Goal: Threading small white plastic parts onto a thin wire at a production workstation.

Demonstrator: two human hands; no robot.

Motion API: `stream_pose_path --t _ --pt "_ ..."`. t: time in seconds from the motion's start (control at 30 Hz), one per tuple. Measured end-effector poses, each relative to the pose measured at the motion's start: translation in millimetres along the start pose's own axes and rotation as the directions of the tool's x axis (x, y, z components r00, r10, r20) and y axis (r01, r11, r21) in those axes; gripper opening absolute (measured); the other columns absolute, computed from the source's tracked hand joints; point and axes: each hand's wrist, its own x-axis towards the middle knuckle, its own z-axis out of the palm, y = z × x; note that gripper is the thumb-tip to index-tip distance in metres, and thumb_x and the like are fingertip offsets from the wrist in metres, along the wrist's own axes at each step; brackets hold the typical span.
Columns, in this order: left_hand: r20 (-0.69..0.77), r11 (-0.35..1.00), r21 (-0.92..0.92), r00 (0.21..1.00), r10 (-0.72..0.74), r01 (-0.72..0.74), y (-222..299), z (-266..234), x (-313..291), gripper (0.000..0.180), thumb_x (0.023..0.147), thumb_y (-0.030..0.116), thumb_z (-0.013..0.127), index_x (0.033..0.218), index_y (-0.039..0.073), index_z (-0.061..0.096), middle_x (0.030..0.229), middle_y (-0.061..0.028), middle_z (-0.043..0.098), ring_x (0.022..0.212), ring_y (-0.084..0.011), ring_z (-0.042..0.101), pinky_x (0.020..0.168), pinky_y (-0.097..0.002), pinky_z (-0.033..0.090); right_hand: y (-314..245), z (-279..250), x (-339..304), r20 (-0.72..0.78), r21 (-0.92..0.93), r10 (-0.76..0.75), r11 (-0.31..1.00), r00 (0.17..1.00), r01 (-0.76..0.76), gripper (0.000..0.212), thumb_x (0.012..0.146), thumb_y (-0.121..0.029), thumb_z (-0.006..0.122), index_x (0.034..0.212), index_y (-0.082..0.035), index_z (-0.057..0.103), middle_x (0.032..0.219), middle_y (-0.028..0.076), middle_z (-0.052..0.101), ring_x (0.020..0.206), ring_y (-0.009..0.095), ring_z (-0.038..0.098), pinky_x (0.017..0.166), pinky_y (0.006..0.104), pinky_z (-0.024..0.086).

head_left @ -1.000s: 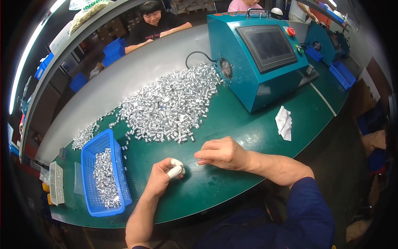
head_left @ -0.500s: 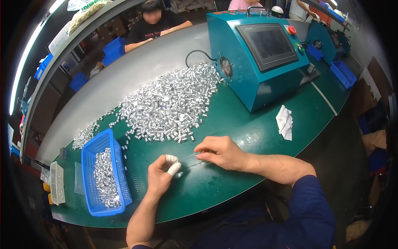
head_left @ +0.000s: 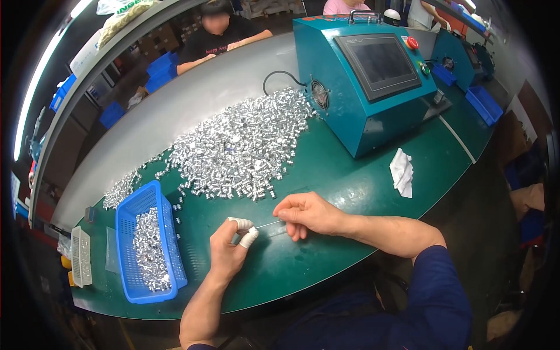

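My left hand (head_left: 228, 248) is closed in a pinch, with white wraps on the thumb and forefinger. Whatever sits between those fingertips is too small to make out. A thin, straight, pale rod (head_left: 268, 224) spans the gap between my two hands. Its right end is in the closed fingers of my right hand (head_left: 309, 214), and its other end meets the left fingertips. Both hands hover over the green table top (head_left: 326, 262). Beyond them lies a large heap of small silvery metal fittings (head_left: 233, 151).
At left stands a blue plastic basket (head_left: 179, 256) partly filled with the same fittings, beside a smaller white basket (head_left: 76, 248). A teal machine (head_left: 385, 125) with a screen occupies the back right. A crumpled white cloth (head_left: 401, 173) lies at right. Across the table sits another person (head_left: 219, 38).
My left hand has shifted slightly right, its wrapped fingertips now closer together. My right hand's lower fingers have come into view below its pinch, and the rod lies at a flatter slant.
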Motion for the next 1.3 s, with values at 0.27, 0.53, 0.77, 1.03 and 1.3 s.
stream_pose_path --t 0.27,0.53,0.77,1.03,1.3 --pt "-0.026 1.000 -0.008 0.999 0.030 -0.030 -4 -1 0 0.015 0.081 0.000 0.077 0.090 -0.002 0.065 0.085 -0.0097 0.068 0.078 -0.0184 0.065 0.074 -0.0295 0.052 -6 -1 -5 0.042 -0.525 -0.396 0.772 0.917 0.358 0.029 0.102 -0.028 0.062 0.099 0.001 0.069 0.072 0.006 0.069 0.061 0.015 0.067 0.055 0.0253 0.051" --pt "-0.038 0.996 0.034 0.996 0.083 -0.081 -1 -4 1 0.015 0.081 0.000 0.077 0.090 -0.002 0.066 0.085 -0.0097 0.068 0.078 -0.0186 0.066 0.074 -0.0294 0.051 -7 4 -7 -0.056 -0.199 -0.095 0.977 0.994 0.082 0.024 0.099 -0.025 0.066 0.096 -0.001 0.069 0.080 0.007 0.070 0.066 0.016 0.067 0.059 0.0286 0.052" --pt "-0.034 1.000 -0.028 0.999 0.012 -0.013 -3 -3 1 0.016 0.081 0.001 0.077 0.092 -0.002 0.066 0.085 -0.0084 0.068 0.078 -0.0170 0.066 0.074 -0.0287 0.051 -8 1 -10 0.079 -0.590 -0.540 0.653 0.838 0.476 0.015 0.091 -0.012 0.073 0.101 -0.001 0.071 0.087 0.009 0.071 0.071 0.022 0.068 0.063 0.0338 0.053" --pt "-0.039 0.999 -0.047 0.999 0.001 -0.003 -3 -3 0 0.016 0.082 0.001 0.077 0.093 -0.003 0.066 0.086 -0.0084 0.068 0.079 -0.0172 0.066 0.074 -0.0288 0.051 -8 1 -9 0.207 -0.693 -0.707 0.382 0.676 0.612 0.018 0.092 -0.015 0.073 0.104 -0.002 0.071 0.078 0.011 0.070 0.068 0.027 0.069 0.061 0.0346 0.053" --pt "-0.072 0.986 0.049 0.984 0.162 -0.159 5 -1 0 0.014 0.082 0.001 0.077 0.088 -0.002 0.065 0.085 -0.0108 0.067 0.077 -0.0202 0.065 0.073 -0.0302 0.051 -12 -1 -8 0.035 -0.182 0.048 0.982 0.998 -0.041 0.027 0.101 -0.028 0.063 0.096 -0.002 0.069 0.074 0.007 0.071 0.065 0.016 0.069 0.055 0.0259 0.051"
